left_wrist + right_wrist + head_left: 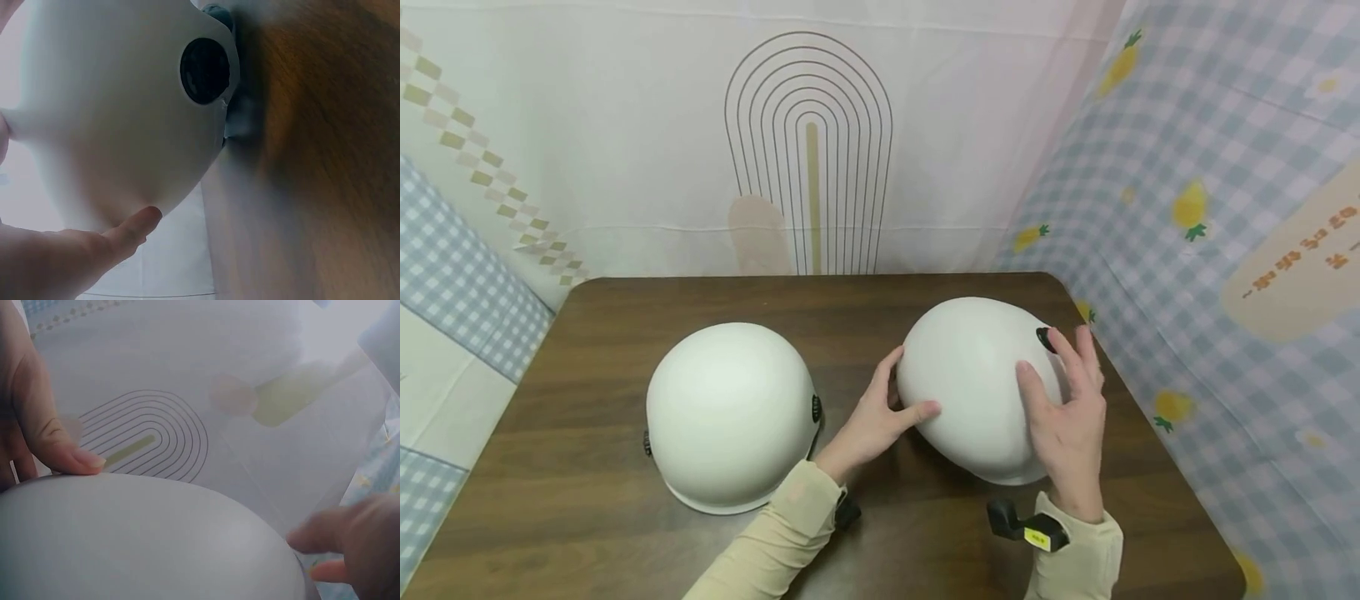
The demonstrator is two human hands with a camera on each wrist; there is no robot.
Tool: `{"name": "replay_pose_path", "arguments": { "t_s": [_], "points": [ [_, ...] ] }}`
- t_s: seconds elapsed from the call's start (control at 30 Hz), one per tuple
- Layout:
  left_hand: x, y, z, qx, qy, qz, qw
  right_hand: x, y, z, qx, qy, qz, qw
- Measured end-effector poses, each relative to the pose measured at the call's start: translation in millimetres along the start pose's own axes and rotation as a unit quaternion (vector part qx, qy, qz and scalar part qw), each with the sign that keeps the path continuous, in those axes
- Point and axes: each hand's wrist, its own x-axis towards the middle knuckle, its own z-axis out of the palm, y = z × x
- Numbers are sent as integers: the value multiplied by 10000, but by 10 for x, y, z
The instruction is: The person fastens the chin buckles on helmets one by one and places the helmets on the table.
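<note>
White, smooth, domed hard-shell helmet is apparently being positioned at the right of the brown wood-grain tabletop, gripped by the left hand, the right hand having its fingers apart, and next likely calls for steady two-handed support.

The left forearm slants across toward the right, sleeve to the wrist, and the left hand grips, its thumb held well apart from the bent fingers; the right forearm points straighter ahead, the right hand spread, fingertips upward
</note>
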Motion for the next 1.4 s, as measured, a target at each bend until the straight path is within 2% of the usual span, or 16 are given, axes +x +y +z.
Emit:
{"name": "replay_pose_path", "arguments": {
  "t_s": [0.07, 0.17, 0.3, 0.4, 0.53, 0.67, 0.8, 0.9, 1.17, 1.4],
  "points": [
    [4, -14, -11, 25, -7, 106, 9999, -8, 0, -13, -36, 116, 206, 9997],
    [-3, -20, -20, 80, -67, 160, 9998, -8, 8, -36, -262, 81, 438, 9987],
    [-26, 12, -27, 154, -55, -85, 9998, -10, 11, -45, -461, -45, 648, 9968],
    [-25, 76, -19, 396, 175, -141, 9990, -22, 6, -29, -540, -86, 829, 9951],
    [12, 165, 27, 768, 487, 210, 9956, -37, 5, 1, -613, -252, 1134, 9913],
    [30, 238, 100, 1180, 481, 393, 9911, -32, 3, 8, -556, -482, 1397, 9875],
    [16, 288, 147, 1483, 439, 244, 9877, -16, 1, -7, -589, -640, 1526, 9844],
    [20, 302, 149, 1579, 501, 263, 9858, -5, -3, -19, -616, -730, 1640, 9818],
    [42, 284, 115, 1683, 551, 689, 9818, 0, 0, -20, -634, -890, 1695, 9795],
    [41, 266, 80, 1570, 582, 699, 9834, -4, -6, 5, -474, -903, 1718, 9798]
  ]
}}
